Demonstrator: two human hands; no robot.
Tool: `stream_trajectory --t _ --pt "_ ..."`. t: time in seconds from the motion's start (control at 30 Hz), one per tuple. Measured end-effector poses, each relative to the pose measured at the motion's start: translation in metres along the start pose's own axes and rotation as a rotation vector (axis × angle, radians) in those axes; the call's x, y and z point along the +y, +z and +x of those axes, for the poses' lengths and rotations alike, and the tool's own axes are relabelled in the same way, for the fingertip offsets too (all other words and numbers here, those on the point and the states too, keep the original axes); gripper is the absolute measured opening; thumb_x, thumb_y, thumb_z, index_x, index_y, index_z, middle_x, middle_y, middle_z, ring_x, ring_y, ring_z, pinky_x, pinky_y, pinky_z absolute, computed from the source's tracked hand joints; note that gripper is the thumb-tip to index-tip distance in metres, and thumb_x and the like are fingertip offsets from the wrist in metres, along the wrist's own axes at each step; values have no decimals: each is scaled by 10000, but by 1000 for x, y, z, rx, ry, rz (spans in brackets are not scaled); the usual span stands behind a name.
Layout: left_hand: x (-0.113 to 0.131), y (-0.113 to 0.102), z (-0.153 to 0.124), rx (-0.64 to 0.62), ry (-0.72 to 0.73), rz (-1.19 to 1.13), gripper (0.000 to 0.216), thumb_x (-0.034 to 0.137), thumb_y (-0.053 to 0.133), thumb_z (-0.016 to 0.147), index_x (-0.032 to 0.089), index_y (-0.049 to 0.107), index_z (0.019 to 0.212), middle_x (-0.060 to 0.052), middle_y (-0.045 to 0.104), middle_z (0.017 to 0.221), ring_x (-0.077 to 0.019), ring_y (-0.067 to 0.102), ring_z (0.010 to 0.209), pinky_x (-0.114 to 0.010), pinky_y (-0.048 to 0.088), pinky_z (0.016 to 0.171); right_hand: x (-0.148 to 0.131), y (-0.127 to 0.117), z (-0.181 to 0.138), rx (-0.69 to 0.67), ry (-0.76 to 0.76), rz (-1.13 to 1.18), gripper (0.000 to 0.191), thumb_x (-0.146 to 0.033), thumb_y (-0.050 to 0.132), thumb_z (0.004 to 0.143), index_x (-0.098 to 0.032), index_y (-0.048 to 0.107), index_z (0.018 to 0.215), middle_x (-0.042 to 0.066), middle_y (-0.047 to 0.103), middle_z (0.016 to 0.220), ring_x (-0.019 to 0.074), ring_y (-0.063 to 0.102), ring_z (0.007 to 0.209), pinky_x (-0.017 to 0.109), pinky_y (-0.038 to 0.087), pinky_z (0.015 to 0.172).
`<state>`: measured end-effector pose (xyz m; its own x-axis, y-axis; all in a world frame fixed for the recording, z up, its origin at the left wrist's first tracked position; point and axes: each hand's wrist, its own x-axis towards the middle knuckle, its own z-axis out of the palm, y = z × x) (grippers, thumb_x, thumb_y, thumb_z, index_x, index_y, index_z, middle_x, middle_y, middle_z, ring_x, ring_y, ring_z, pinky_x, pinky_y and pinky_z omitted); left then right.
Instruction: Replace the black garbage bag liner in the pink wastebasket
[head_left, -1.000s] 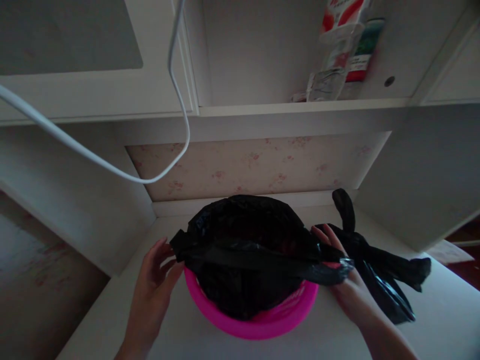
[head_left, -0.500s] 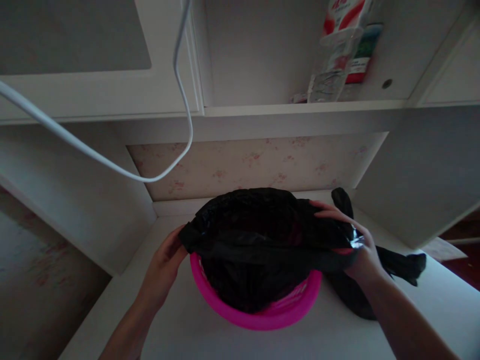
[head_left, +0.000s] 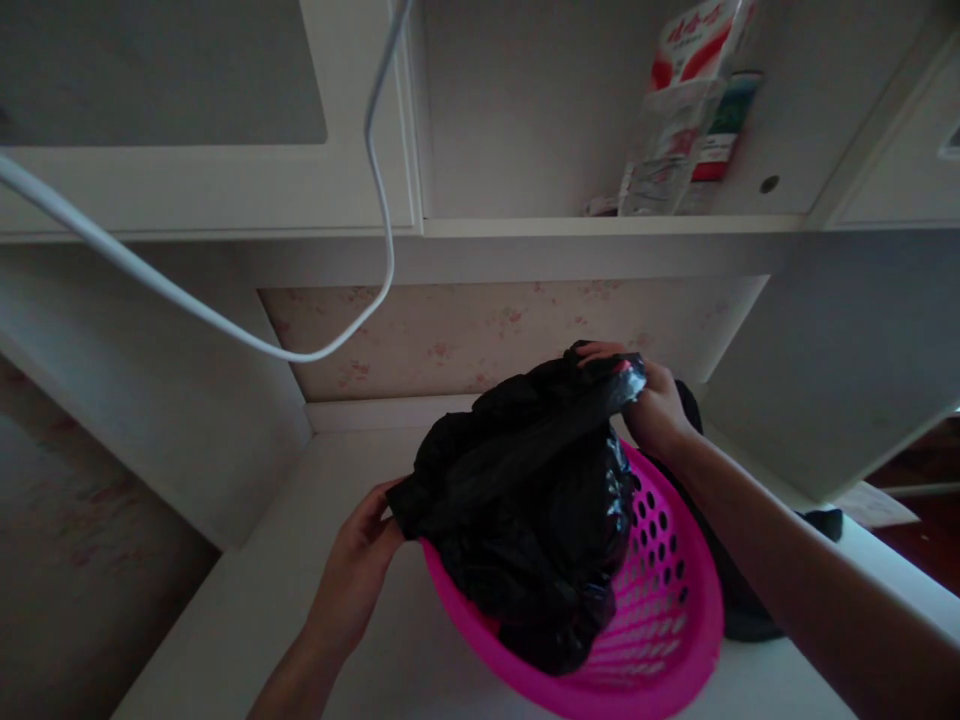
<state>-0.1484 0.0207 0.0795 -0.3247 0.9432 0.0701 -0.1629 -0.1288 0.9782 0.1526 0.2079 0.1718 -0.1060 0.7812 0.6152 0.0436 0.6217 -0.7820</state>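
Observation:
A black plastic bag (head_left: 517, 500) hangs between my two hands, its lower part bunched inside a bright pink basket (head_left: 679, 620) with a perforated wall. My left hand (head_left: 360, 550) pinches the bag's left edge, just outside the basket's rim. My right hand (head_left: 649, 400) grips the opposite edge, held higher and farther back. The bag slants upward to the right. The basket is tilted, so its inner right wall shows. Its base is hidden under the bag.
More black material (head_left: 750, 600) lies on the white surface (head_left: 397, 660) behind my right forearm. Overhead, a shelf (head_left: 525, 228) holds clear plastic bottles (head_left: 667, 150). A white cable (head_left: 300, 355) loops down in front at the left. Side panels flank the surface.
My right hand has risen and moved left with the bag's edge, pulling the bag off the basket's right side. The basket has shifted right and tilted. My left hand has moved slightly right.

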Motion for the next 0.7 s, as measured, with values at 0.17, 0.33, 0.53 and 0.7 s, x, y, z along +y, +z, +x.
stream_trajectory --t 0.17,0.33,0.53,0.7 --pt "-6 0 2 137 27 -164 344 389 934 681 210 823 953 -18 790 907 -156 701 807 -224 570 731 -13 24 24 -34 -70 -4 183 -389 757 792 -247 792 903 44 807 1054 273 732 1037 447 561 996" --pt "-8 -5 16 374 143 -405 340 311 919 668 247 813 986 19 801 953 -130 727 784 -190 588 686 -8 36 36 -11 -35 -19 280 -408 772 791 -215 749 993 63 795 1009 278 745 999 490 568 963" --pt "30 -11 26 392 296 -455 374 464 566 989 247 745 1235 -15 749 1335 -247 621 1332 -383 506 1134 -18 44 42 199 -85 100 496 -320 866 672 -280 556 1058 -6 691 1070 205 753 979 397 615 905" --pt "52 -50 47 526 561 51 520 454 300 1064 263 558 1473 18 570 1575 -284 525 1434 -474 451 1175 -52 42 7 77 -129 204 468 -251 876 714 -297 487 969 -42 653 985 197 734 1138 287 622 856"
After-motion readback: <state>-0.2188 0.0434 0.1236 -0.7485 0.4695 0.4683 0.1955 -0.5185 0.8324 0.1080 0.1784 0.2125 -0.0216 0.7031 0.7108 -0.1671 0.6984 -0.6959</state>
